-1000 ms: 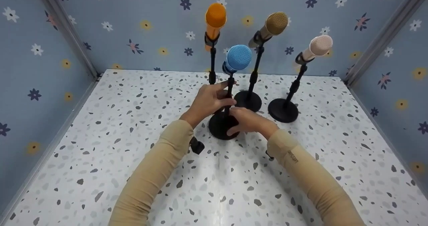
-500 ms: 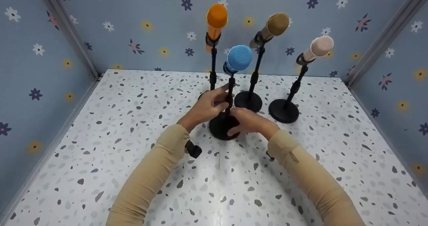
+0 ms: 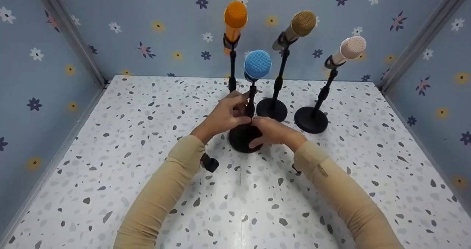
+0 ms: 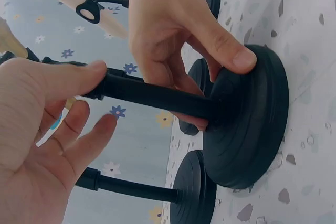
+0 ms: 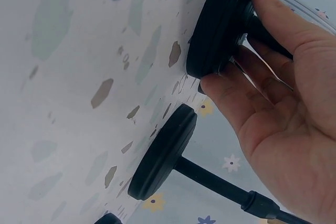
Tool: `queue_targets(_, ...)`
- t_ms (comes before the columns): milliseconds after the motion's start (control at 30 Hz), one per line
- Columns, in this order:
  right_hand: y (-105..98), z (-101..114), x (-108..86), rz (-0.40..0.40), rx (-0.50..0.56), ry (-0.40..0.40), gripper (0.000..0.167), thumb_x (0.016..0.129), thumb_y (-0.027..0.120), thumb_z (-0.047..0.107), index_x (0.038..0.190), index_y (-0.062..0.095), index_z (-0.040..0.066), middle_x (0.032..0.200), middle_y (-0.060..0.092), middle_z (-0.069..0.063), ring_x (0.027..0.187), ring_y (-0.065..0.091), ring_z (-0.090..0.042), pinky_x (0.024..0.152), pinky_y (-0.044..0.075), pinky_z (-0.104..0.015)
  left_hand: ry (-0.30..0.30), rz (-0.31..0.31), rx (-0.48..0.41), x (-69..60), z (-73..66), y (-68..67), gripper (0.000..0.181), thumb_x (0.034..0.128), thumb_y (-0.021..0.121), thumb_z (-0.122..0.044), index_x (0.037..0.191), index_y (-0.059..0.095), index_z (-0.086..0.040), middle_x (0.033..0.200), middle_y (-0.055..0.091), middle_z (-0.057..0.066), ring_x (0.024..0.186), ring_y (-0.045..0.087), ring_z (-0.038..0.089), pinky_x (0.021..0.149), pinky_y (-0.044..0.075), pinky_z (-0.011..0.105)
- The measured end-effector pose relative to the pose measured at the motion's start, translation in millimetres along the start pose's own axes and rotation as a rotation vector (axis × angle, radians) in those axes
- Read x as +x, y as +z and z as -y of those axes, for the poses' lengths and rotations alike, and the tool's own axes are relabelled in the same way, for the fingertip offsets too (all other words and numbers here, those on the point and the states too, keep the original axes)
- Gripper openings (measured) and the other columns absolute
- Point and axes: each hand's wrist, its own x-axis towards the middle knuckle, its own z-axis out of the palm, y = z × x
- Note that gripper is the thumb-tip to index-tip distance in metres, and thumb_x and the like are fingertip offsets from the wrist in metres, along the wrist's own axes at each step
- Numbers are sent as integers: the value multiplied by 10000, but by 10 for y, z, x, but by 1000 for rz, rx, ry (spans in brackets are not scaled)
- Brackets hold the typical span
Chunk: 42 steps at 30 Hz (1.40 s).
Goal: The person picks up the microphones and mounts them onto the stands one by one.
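A microphone with a blue head [image 3: 258, 64] sits on a black stand [image 4: 157, 97] with a round base [image 3: 241, 140]. My left hand [image 3: 224, 114] is at the middle of its pole. In the left wrist view, the thumb lies against the pole's collar while the lower fingers curl beneath, partly apart from it. My right hand [image 3: 274, 131] grips the base, thumb on its top face and fingers by the rim and foot of the pole, as the right wrist view shows. The index fingertip of my left hand reaches behind the pole.
Behind stand an orange microphone [image 3: 235, 17] and a gold-brown microphone [image 3: 303, 23]. To the right is a pale pink microphone [image 3: 352, 48]. All have black stands on the speckled tabletop [image 3: 147, 138]. Flowered panels [image 3: 165, 39] enclose the back and sides.
The blue microphone head has shifted slightly left and turned more toward the front. My left hand has slid a little down and left along the pole. My right hand stays on the base.
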Motion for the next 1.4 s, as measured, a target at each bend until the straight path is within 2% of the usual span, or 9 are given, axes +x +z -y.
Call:
queue_targets(133,-8,-6,16,-4,-12,8,645,793,891,306,1298,604,26,1223,645,-87,1177,591,-268,1044,448,-399,-5,-6,-65,3,-31,11,560,933,710,0,1461,526,-32,1283,597,142,1121,658,295,949,540,321)
queue_targets(200,-2,-11,25,1,-14,6,610,792,891,307,1261,611,36,1211,647,-80,1172,594,-260,1042,448,-396,-1,-29,-67,2,-37,28,490,971,679,-45,1443,550,-36,1290,646,126,1135,666,246,951,536,309)
queue_targets(467,17,-23,48,1,-4,2,584,780,899,298,1235,626,53,1245,653,-76,1207,585,-258,1074,424,-399,72,-192,-7,41,-41,96,162,992,678,-134,1105,753,-47,977,750,81,861,717,225,772,554,324)
queue_targets(767,1,-19,55,15,-3,7,599,786,894,305,1261,621,62,1274,646,-70,1227,571,-247,1092,404,-389,67,-230,74,62,-97,107,151,1005,659,-150,982,746,-30,841,717,94,664,561,122,646,460,277)
queue_targets(867,2,-24,48,15,5,-9,583,797,887,300,1255,621,58,1262,646,-76,1210,578,-252,1079,416,-399,64,-253,47,79,-140,105,163,1009,658,-174,1012,772,-57,821,717,79,601,499,96,587,405,259)
queue_targets(1000,6,-28,38,8,12,-22,556,807,882,291,1240,627,53,1228,651,-79,1169,593,-253,1050,439,-412,53,-283,-14,111,-229,97,181,1003,667,-201,1045,786,-72,705,648,96,509,401,144,499,299,259)
queue_targets(1100,9,-25,33,8,4,-5,556,802,884,293,1235,630,55,1217,653,-75,1162,594,-252,1047,441,-408,41,-294,-50,139,-288,97,188,997,674,-200,1059,785,-63,740,684,89,532,476,193,525,331,253)
queue_targets(1233,8,-18,29,18,4,22,576,801,884,300,1256,622,61,1231,644,-67,1182,583,-255,1062,430,-399,38,-313,-78,184,-365,99,204,988,683,-179,1093,770,-28,934,766,81,733,686,231,692,488,268)
queue_targets(1400,0,-24,17,15,6,24,568,801,882,313,1243,622,68,1208,645,-63,1167,585,-255,1054,433,-401,45,-332,-99,233,-463,91,209,991,681,-192,1114,759,-42,1001,770,53,914,729,165,849,551,309)
